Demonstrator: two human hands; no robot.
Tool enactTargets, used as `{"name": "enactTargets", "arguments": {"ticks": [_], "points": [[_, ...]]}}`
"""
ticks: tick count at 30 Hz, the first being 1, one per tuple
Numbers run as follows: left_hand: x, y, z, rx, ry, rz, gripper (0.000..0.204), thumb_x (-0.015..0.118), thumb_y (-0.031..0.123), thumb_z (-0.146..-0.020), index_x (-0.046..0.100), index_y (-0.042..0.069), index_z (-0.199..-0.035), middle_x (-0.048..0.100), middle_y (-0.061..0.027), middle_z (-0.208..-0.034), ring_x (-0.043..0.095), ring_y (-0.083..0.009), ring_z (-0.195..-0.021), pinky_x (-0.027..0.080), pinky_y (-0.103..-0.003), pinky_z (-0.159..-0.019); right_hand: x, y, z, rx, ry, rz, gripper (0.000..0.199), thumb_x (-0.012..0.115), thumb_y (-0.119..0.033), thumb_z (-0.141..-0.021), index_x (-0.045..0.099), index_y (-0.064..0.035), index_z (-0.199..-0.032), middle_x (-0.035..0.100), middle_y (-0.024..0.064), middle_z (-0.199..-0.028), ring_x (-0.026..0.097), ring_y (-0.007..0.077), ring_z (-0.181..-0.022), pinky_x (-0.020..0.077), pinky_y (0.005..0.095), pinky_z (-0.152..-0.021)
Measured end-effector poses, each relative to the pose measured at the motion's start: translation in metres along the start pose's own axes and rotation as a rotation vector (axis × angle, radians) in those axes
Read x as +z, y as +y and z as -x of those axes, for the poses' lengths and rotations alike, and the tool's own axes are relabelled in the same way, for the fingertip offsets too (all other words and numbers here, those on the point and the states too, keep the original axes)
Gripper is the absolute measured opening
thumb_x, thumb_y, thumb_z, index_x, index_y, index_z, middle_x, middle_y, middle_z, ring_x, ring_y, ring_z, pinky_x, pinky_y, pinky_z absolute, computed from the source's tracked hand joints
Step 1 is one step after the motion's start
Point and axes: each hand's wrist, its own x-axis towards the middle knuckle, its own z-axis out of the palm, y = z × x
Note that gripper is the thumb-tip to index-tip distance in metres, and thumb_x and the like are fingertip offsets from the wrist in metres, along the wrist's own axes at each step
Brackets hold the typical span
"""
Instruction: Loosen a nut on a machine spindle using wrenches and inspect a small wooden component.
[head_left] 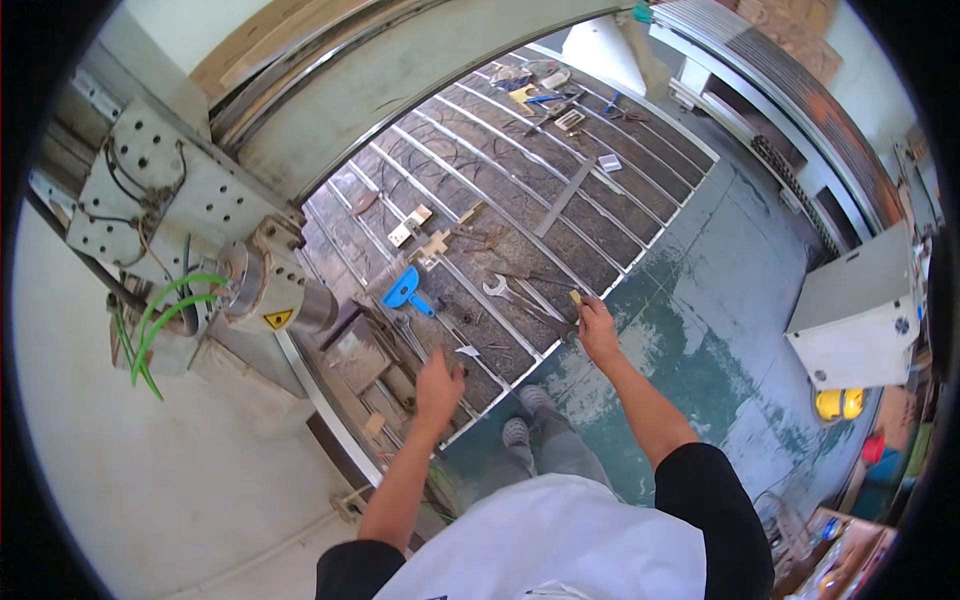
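My right hand [597,328] is closed, with a small yellowish piece [575,297] pinched at its fingertips above the near edge of the slatted machine bed [516,377]. Its exact kind is too small to make out. My left hand [438,390] is over the bed's near left corner, thumb and forefinger apart, and nothing shows between them. Just beyond it are a small white piece [468,351] and a wrench [407,328]. A blue scraper-like tool [404,288] lies farther off. Between my hands, a large open-ended wrench [497,287] points toward my right hand.
A machine spindle [306,304] with green hoses [165,300] hangs at left, under a wide gantry beam [330,130]. Loose tools and a flat metal bar [563,200] lie on the bed. At right stand a white cabinet [855,315] and a yellow object [839,404].
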Motion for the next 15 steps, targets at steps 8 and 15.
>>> {"name": "enactTargets", "arguments": {"ticks": [8, 15], "points": [[-0.027, 0.006, 0.104, -0.028, -0.154, 0.175, 0.033, 0.068, 0.013, -0.079, 0.058, -0.003, -0.106, 0.064, -0.0216, -0.092, 0.063, -0.0374, -0.078, 0.051, -0.042, -0.067, -0.004, 0.014, 0.027, 0.142, -0.267, 0.092, 0.028, 0.058, 0.004, -0.076, 0.064, 0.0009, -0.103, 0.062, 0.0201, -0.102, 0.06, 0.0373, -0.092, 0.0505, 0.0422, -0.081], [-0.01, 0.118, 0.087, 0.072, -0.317, 0.353, 0.032, 0.066, 0.006, -0.083, 0.059, -0.002, -0.114, 0.068, -0.0164, -0.09, 0.066, -0.0179, -0.078, 0.053, -0.031, -0.067, -0.138, -0.024, 0.046, 0.83, 0.124, -0.954, 0.016, 0.061, 0.0, -0.085, 0.062, 0.0061, -0.1, 0.067, 0.0163, -0.088, 0.068, 0.0238, -0.077, 0.0571, 0.0324, -0.071]]}}
